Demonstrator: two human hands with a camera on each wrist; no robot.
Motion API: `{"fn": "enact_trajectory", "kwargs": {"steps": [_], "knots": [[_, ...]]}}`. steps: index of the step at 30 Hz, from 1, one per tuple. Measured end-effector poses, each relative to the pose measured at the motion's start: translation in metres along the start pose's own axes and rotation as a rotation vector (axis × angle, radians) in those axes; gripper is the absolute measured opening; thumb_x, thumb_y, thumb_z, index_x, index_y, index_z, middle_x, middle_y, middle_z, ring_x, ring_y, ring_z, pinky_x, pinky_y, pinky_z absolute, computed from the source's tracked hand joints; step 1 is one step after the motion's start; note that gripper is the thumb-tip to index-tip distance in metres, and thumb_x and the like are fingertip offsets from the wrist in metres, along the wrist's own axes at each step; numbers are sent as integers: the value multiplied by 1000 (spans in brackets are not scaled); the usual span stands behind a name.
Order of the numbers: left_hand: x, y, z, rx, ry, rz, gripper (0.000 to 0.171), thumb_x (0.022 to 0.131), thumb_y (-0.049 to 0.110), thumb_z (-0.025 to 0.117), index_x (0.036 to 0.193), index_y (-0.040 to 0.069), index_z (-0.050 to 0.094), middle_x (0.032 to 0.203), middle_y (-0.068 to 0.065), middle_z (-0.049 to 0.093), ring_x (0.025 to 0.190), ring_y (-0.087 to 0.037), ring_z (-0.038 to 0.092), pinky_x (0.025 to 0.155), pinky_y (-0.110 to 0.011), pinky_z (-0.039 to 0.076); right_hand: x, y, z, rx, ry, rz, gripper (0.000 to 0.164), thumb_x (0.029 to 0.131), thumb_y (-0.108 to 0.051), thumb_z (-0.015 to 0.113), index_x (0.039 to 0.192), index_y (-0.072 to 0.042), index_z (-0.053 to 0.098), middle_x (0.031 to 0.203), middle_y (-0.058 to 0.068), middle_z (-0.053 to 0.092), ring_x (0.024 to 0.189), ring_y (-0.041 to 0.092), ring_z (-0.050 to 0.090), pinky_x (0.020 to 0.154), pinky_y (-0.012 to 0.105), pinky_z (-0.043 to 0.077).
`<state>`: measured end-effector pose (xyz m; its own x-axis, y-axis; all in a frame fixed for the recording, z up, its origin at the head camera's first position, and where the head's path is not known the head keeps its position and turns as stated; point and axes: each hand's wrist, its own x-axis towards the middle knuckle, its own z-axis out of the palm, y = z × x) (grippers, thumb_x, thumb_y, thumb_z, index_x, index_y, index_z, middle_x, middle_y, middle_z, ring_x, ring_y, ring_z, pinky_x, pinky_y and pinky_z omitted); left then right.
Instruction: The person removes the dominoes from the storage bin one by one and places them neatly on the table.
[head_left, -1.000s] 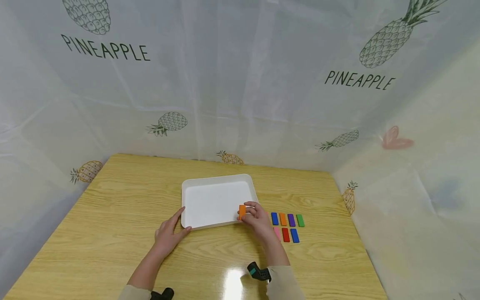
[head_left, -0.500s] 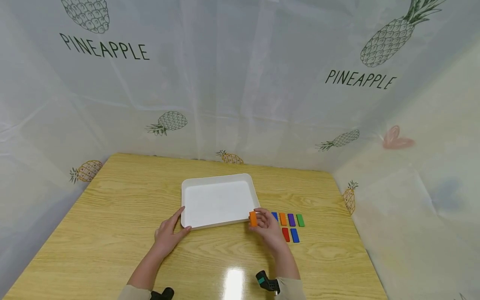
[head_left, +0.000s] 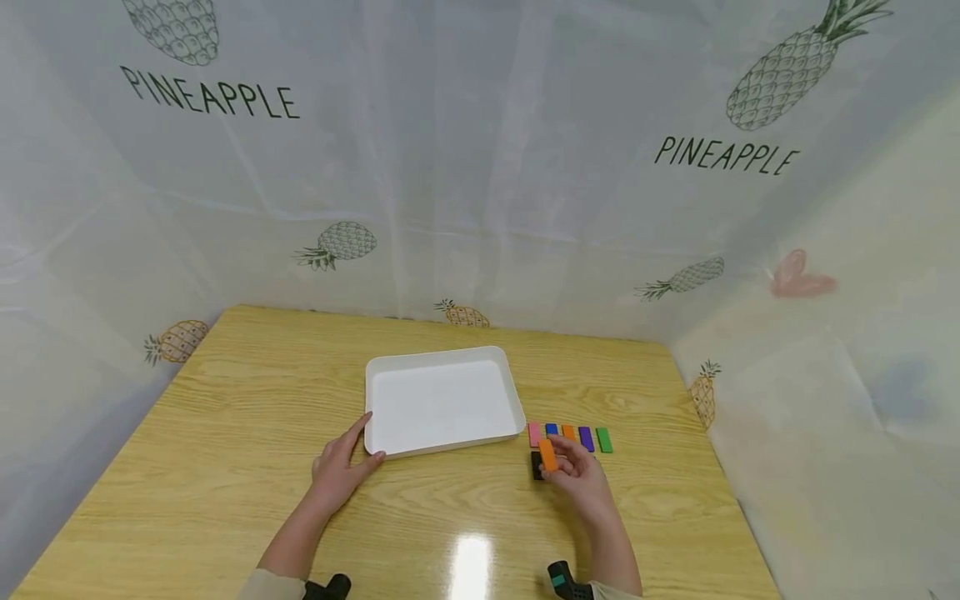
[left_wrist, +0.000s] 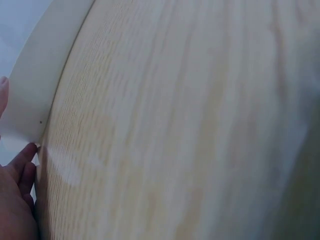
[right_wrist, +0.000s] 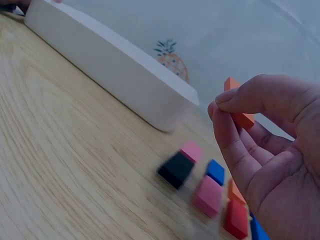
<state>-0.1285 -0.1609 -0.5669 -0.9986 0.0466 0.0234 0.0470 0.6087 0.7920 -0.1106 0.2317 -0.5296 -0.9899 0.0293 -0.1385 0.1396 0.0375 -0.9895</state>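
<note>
My right hand [head_left: 588, 487] pinches an orange block [head_left: 548, 455] between thumb and fingers, held raised over the rows of coloured blocks, right of the tray. In the right wrist view the block [right_wrist: 244, 120] stands tilted at the fingertips. My left hand [head_left: 335, 479] rests at the near left corner of a white rectangular tray [head_left: 442, 404], thumb along the front and fingers at the left side. The left wrist view catches only part of those fingers [left_wrist: 22, 160] against the tray wall. Nothing lies inside the tray.
Beyond my right hand runs a back row with pink [head_left: 534, 434], blue [head_left: 552, 429], orange [head_left: 568, 432], purple [head_left: 586, 439] and green [head_left: 603, 440] blocks. The front row shows black [head_left: 536, 467]; its pink [right_wrist: 208, 196] and red [right_wrist: 236, 220] blocks appear only from the right wrist.
My right hand has carried the orange block rightward and nearer, from the tray's front right corner to over the blocks. The black block came into view. My left hand stayed put.
</note>
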Motion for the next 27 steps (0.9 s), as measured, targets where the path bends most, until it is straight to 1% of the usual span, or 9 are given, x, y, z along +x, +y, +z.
{"fn": "enact_trajectory", "kwargs": {"steps": [6, 11, 16, 19, 24, 27], "knots": [[1, -1, 1, -1, 5, 4, 76, 91, 44, 66, 153, 15, 32, 151, -20, 37, 131, -44, 31, 93, -60, 20, -10, 0, -23, -15, 62, -31, 55, 81, 18, 64, 133, 5, 52, 121, 20, 52, 91, 23, 59, 76, 27, 55], [1, -2, 1, -3, 2, -4, 76, 91, 44, 67, 153, 16, 32, 151, -19, 36, 132, -43, 30, 94, -60, 20, -17, 0, -41, -69, 108, -23, 59, 81, 15, 68, 136, 3, 51, 127, 15, 50, 93, 20, 58, 75, 26, 54], [-1, -1, 0, -9, -7, -8, 77, 91, 44, 66, 153, 17, 31, 151, -20, 36, 132, -43, 29, 94, -61, 19, -19, 3, -56, -132, 144, -27, 61, 80, 12, 71, 137, 4, 51, 123, 14, 50, 90, 17, 57, 73, 26, 53], [0, -1, 0, -10, -8, -7, 77, 91, 45, 66, 153, 17, 31, 151, -20, 36, 132, -43, 29, 94, -61, 18, -20, 6, -67, -172, 164, -16, 61, 81, 7, 73, 138, 3, 51, 120, 10, 50, 89, 14, 55, 73, 25, 52], [1, -2, 0, -14, -10, 0, 77, 91, 45, 66, 154, 17, 31, 152, -19, 36, 132, -43, 29, 95, -62, 18, -22, 10, -88, -225, 229, 24, 62, 81, 1, 76, 138, -1, 52, 115, 2, 51, 87, 11, 53, 71, 23, 51], [1, -2, 0, -19, -11, -6, 77, 91, 44, 67, 154, 17, 31, 151, -20, 36, 132, -43, 29, 95, -62, 18, -21, 11, -96, -256, 241, 45, 62, 81, -2, 77, 138, -2, 52, 115, 2, 50, 88, 10, 52, 71, 23, 51]]}}
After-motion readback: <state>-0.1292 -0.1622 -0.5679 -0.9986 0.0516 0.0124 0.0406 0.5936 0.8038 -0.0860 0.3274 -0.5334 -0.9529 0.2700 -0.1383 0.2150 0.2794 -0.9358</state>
